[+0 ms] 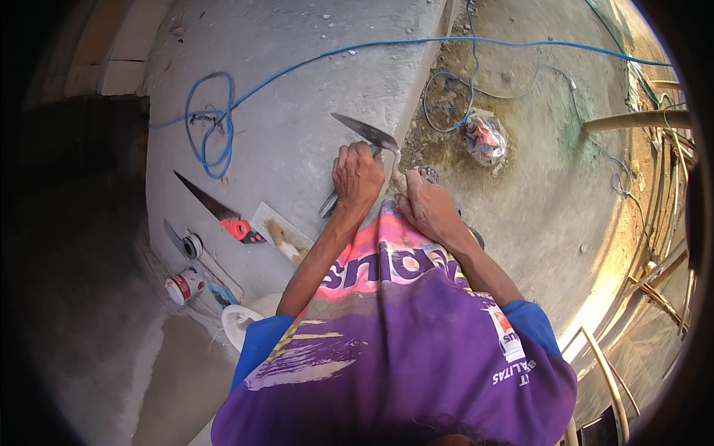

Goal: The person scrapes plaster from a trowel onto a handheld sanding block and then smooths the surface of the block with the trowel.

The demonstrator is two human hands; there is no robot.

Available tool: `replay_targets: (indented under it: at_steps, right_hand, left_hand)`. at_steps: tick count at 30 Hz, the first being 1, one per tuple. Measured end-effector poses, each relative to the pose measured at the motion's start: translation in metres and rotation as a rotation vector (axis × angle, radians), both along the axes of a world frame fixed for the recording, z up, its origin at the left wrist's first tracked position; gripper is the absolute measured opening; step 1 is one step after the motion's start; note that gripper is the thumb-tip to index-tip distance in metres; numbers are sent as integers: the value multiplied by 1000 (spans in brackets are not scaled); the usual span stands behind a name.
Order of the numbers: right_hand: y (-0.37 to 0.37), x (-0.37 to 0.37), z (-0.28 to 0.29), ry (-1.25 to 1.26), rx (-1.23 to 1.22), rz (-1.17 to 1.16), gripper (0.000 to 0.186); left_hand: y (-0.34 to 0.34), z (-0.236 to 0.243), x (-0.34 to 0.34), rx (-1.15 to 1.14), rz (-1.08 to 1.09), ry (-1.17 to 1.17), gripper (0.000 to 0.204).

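Observation:
My right hand is closed round the pale, worn handle of a pointed trowel. The trowel's dark blade points up and to the left, beyond my left hand. That hand is a fist on a narrow grey bar-like tool, whose ends show on both sides of the fingers. The bar's upper end is close under the trowel blade; whether they touch I cannot tell. Both hands are near the edge of the grey concrete slab, just in front of my shirt.
Left of my hands lie a handsaw with a red-and-black handle and a stained white board. A small can and a white bucket stand lower left. A blue cable crosses the slab; a plastic bag lies right.

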State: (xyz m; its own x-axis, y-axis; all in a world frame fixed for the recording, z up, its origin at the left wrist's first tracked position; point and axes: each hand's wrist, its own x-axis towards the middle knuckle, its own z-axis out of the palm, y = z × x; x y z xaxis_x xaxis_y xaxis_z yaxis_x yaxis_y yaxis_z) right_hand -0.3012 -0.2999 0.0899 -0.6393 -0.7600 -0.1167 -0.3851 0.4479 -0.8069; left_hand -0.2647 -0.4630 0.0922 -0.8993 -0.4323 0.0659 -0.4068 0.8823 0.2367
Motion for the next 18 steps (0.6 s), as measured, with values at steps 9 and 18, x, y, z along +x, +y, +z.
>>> replay_targets:
  at_steps: [9, 18]
  right_hand:
    - [0, 1, 7, 12, 15, -8, 24]
    - [1, -4, 18, -10, 50, -24, 24]
  left_hand:
    - [2, 1, -1, -31, -5, -5, 25]
    - [5, 2, -2, -67, -3, -15, 23]
